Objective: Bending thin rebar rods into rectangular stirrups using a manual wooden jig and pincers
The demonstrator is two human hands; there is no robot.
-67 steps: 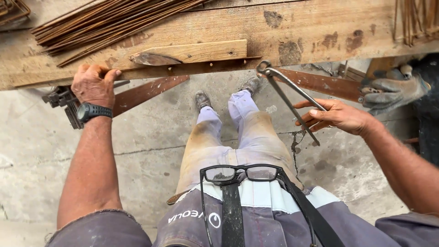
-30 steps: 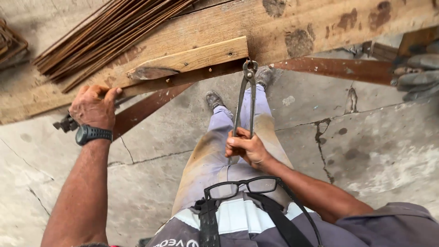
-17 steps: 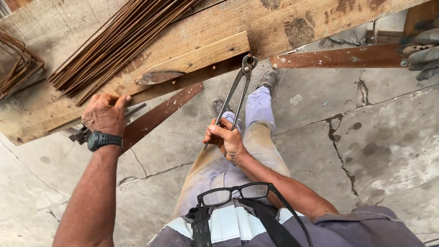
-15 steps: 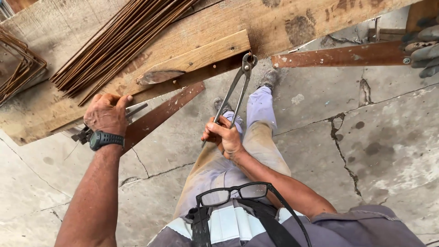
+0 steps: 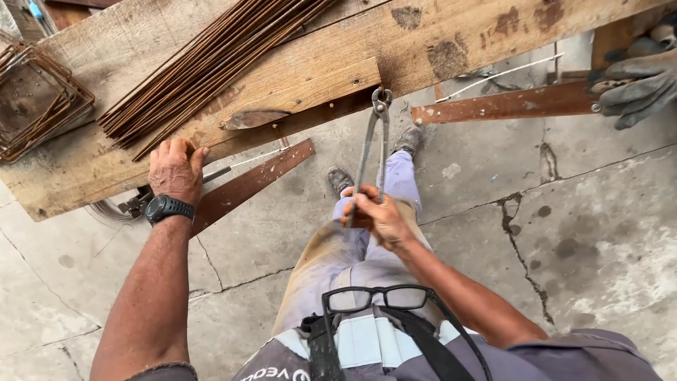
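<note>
My right hand [image 5: 377, 217] grips the two long handles of steel pincers [image 5: 371, 144], whose jaws sit at the front edge of a wooden workbench [image 5: 437, 42], by the corner of a small nailed-on plank [image 5: 310, 88]. My left hand [image 5: 175, 169], with a black wristwatch, rests on the bench's front edge, fingers curled over the wood and holding nothing loose. A bundle of rusty steel rods [image 5: 211, 60] lies diagonally on the bench just beyond my left hand.
Bent rusty stirrups [image 5: 35, 99] are stacked at the bench's far left. Rusty angle-iron braces [image 5: 508, 106] run under the bench. Another person's grey-gloved hand [image 5: 638, 81] is at the right edge. Cracked concrete floor [image 5: 564, 233] lies below; glasses [image 5: 370, 298] hang at my chest.
My right hand has swung the pincers from out at the right to in front of me and brought their jaws to the bench edge. My left hand has stayed on the bench.
</note>
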